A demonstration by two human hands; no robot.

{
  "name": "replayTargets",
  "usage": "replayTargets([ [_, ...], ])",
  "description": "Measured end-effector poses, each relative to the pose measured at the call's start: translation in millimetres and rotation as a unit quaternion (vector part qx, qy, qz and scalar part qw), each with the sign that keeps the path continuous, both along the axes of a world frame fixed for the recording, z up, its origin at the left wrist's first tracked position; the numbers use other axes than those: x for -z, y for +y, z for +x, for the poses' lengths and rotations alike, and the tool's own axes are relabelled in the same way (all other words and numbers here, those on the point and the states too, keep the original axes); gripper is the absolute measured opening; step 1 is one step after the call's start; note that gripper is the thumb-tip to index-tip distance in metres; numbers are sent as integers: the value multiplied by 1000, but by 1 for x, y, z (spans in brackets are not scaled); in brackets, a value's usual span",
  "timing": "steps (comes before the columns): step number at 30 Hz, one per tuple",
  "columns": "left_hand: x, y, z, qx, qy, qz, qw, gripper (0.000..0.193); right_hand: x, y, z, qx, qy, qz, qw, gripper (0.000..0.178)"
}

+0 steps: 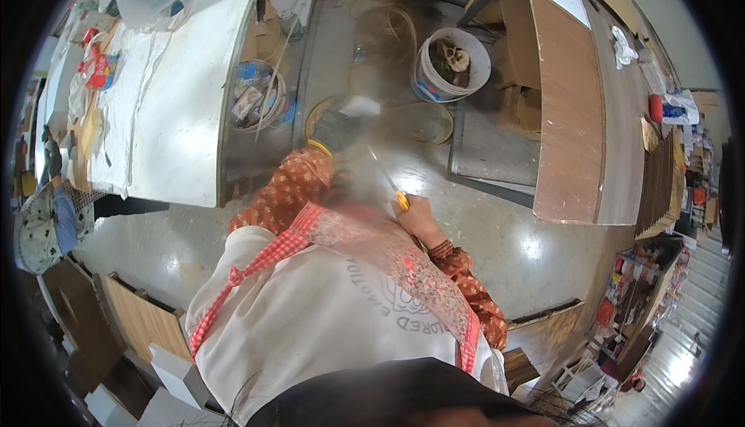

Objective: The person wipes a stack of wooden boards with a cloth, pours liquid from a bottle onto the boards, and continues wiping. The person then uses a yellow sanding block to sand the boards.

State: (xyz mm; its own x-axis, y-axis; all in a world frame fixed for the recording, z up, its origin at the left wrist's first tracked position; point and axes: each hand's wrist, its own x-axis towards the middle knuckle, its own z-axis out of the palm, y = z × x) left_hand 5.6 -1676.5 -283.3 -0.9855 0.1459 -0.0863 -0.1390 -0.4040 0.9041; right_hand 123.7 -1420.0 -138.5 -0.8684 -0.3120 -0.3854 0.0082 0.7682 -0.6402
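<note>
My left hand [337, 130] wears a dark grey-green glove with a yellow cuff and reaches out ahead over the floor. A haze blurs its fingers, and a small white patch [361, 106] shows at their tips; whether they grip it I cannot tell. Bare and nearer to me, my right hand [417, 219] is closed round the yellow handle of a thin metal tool [385, 169]. The tool's shaft slants up and left toward the glove, its tip apart from it; the haze hides whether it is a blade or a screwdriver.
White-topped table [182, 93] stands at left, a brown-topped one [570, 109] at right. Between them are a white bucket [475, 43] with scraps, a smaller filled bucket [268, 116] and a looped hose [405, 31] on the floor. Another person [46, 225] works at far left.
</note>
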Motion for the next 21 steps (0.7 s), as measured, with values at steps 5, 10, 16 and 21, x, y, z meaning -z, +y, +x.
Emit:
replayTargets([
  [5, -13, -21, 34, -93, -51, 44, 993, 32, -2, -8, -11, -49, 2, 4, 999, 35],
  [10, -49, -50, 61, -261, -237, -47, 935, 58, 5, -15, -20, -154, -9, -48, 987, 35],
  [16, -21, -74, 115, -303, -52, -333, 891, 87, 17, -50, -73, -51, 8, -83, 995, 38],
  [21, 0, -107, 194, -252, -114, -338, 900, 96, 18, -107, -129, 117, -151, -475, 859, 32],
])
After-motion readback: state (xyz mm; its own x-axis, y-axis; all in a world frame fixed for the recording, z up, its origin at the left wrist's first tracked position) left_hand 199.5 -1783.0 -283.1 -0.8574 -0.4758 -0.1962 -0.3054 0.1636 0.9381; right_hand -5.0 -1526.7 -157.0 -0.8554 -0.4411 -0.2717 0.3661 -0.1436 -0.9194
